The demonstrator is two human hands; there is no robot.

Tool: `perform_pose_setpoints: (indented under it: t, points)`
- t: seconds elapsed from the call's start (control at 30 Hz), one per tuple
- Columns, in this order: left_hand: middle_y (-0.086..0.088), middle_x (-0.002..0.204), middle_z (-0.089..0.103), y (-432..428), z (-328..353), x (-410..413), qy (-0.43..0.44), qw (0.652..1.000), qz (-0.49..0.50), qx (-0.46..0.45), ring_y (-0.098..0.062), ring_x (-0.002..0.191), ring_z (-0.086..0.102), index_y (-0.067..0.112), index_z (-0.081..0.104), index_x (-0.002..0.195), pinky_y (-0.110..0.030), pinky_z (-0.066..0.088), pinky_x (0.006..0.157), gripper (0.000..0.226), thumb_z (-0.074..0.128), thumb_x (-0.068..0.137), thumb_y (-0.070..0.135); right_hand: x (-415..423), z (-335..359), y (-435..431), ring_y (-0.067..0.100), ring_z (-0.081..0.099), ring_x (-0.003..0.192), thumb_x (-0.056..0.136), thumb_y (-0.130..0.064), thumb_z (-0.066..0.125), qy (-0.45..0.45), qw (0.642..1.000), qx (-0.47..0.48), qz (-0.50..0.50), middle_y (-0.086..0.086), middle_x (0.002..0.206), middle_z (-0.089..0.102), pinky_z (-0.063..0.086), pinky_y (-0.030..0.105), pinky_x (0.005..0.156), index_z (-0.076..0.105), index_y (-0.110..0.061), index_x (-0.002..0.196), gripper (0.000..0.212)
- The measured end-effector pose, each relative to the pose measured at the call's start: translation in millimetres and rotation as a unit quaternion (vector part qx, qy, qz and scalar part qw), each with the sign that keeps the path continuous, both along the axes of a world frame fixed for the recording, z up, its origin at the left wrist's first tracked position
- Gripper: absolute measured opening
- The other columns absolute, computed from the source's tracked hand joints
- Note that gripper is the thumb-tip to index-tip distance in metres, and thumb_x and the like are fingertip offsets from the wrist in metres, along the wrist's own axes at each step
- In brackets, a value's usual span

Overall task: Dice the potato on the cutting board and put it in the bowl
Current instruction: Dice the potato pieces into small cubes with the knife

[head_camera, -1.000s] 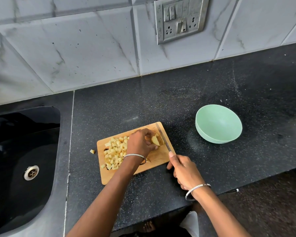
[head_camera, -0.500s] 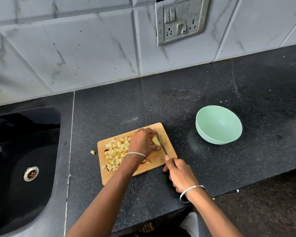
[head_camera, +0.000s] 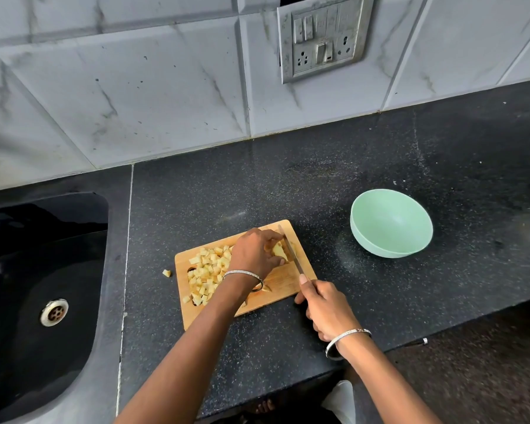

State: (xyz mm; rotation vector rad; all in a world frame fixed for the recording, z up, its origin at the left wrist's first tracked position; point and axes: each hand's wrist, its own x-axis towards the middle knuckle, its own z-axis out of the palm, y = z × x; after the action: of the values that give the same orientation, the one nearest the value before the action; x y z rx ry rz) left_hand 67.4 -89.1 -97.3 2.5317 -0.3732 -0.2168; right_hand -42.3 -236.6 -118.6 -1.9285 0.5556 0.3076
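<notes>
Left hand (head_camera: 254, 252) is curling over the uncut pale-yellow potato chunk (head_camera: 278, 251), pinning it at the right end of the rectangular wooden cutting board (head_camera: 280, 284) in the frame's centre. Right hand (head_camera: 325, 307) is gripping the thin steel knife (head_camera: 292, 257), whose blade is lying against the chunk's right side. Small yellow potato cubes (head_camera: 208, 270) are lying heaped on the board's left half, and one stray cube (head_camera: 166, 273) is sitting just off its left edge. At right, the round mint-green bowl (head_camera: 389, 221) is standing apart from the board, its whole inner surface showing.

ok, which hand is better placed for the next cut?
Right. The right hand grips the steel knife, blade against the pale potato chunk on the wooden cutting board; the left hand holds that chunk steady.
</notes>
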Motion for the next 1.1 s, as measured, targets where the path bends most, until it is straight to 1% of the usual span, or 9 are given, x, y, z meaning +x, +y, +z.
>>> perform_pose_setpoints:
  t: [0.1,0.17,0.2,0.3,0.4,0.6,0.77,0.93,1.1]
  points:
    - [-0.001,0.108,0.065,0.0,0.4,0.7,-0.031,0.999,-0.008,0.008,-0.02,0.092,0.064,0.028,0.068,0.117,-0.027,0.048,0.08,0.034,0.065,0.086,0.013,-0.9,-1.6,1.0,0.01,0.042,0.048,0.096,-0.061,0.041,0.003,1.0,-0.003,-0.005,-0.01,0.052,0.049,0.026,0.026,0.047,0.062,-0.02,0.07,0.053]
    - [-0.003,0.109,0.067,0.5,0.4,0.8,-0.046,0.999,-0.017,0.01,-0.021,0.098,0.062,0.026,0.07,0.115,-0.027,0.043,0.079,0.035,0.053,0.09,0.007,-2.0,-2.4,1.4,0.01,0.042,0.048,0.096,-0.062,0.042,0.003,1.0,-0.001,-0.008,-0.011,0.05,0.049,0.026,0.026,0.048,0.063,-0.02,0.07,0.053]
    - [-0.003,0.109,0.068,0.5,0.3,1.1,-0.051,0.998,-0.021,0.009,-0.021,0.098,0.062,0.025,0.071,0.113,-0.027,0.043,0.079,0.034,0.052,0.091,0.007,-2.3,-2.9,1.0,0.01,0.042,0.048,0.096,-0.062,0.042,0.001,1.0,-0.001,-0.008,-0.012,0.047,0.048,0.026,0.026,0.048,0.063,-0.02,0.07,0.053]
    - [0.0,0.102,0.071,0.6,-0.8,1.5,-0.057,0.998,-0.012,0.001,-0.019,0.091,0.066,0.023,0.071,0.111,-0.029,0.05,0.079,0.025,0.057,0.092,0.014,-2.3,-2.6,0.2,0.008,0.041,0.049,0.096,-0.062,0.042,-0.002,1.0,-0.003,-0.001,-0.016,0.042,0.048,0.026,0.025,0.048,0.063,-0.021,0.071,0.053]
    - [0.003,0.099,0.073,2.5,-3.6,-0.2,-0.059,0.998,0.021,-0.016,-0.016,0.086,0.068,0.021,0.07,0.111,-0.029,0.053,0.079,0.022,0.062,0.091,0.018,-0.7,-1.7,0.3,0.008,0.04,0.048,0.096,-0.062,0.042,-0.003,1.0,-0.007,0.006,-0.017,0.04,0.048,0.026,0.026,0.048,0.062,-0.02,0.071,0.053]
    - [0.006,0.094,0.074,5.1,-7.9,-4.9,-0.04,0.994,0.08,-0.063,-0.009,0.081,0.069,0.021,0.07,0.103,-0.025,0.056,0.075,0.017,0.065,0.088,0.018,-3.2,-4.8,-0.8,0.008,0.041,0.048,0.096,-0.061,0.042,-0.001,1.0,-0.011,0.007,-0.016,0.041,0.048,0.027,0.026,0.048,0.063,-0.021,0.071,0.052]
    - [0.009,0.088,0.074,5.5,-8.6,-5.9,-0.038,0.992,0.096,-0.067,-0.008,0.079,0.069,0.024,0.071,0.098,-0.03,0.057,0.075,0.014,0.066,0.086,0.017,-2.5,-5.4,0.1,0.007,0.04,0.048,0.096,-0.06,0.042,-0.002,1.0,-0.012,0.01,-0.019,0.04,0.049,0.026,0.025,0.049,0.063,-0.02,0.072,0.051]
    - [0.01,0.09,0.074,5.3,-7.3,-4.9,-0.034,0.993,0.091,-0.063,-0.008,0.077,0.069,0.024,0.072,0.099,-0.029,0.057,0.075,0.016,0.067,0.086,0.017,-4.8,-4.1,-1.9,0.007,0.041,0.049,0.098,-0.057,0.041,-0.008,1.0,-0.024,0.018,-0.021,0.04,0.049,0.027,0.025,0.049,0.062,-0.02,0.073,0.05]
    - [0.006,0.093,0.074,3.0,-2.2,-6.6,-0.04,0.998,0.029,-0.032,-0.011,0.08,0.069,0.026,0.069,0.114,-0.022,0.049,0.075,0.027,0.066,0.088,0.021,-6.0,-3.0,-2.3,0.009,0.043,0.049,0.098,-0.057,0.043,-0.012,0.999,-0.035,0.018,-0.019,0.04,0.049,0.027,0.025,0.048,0.062,-0.022,0.07,0.049]
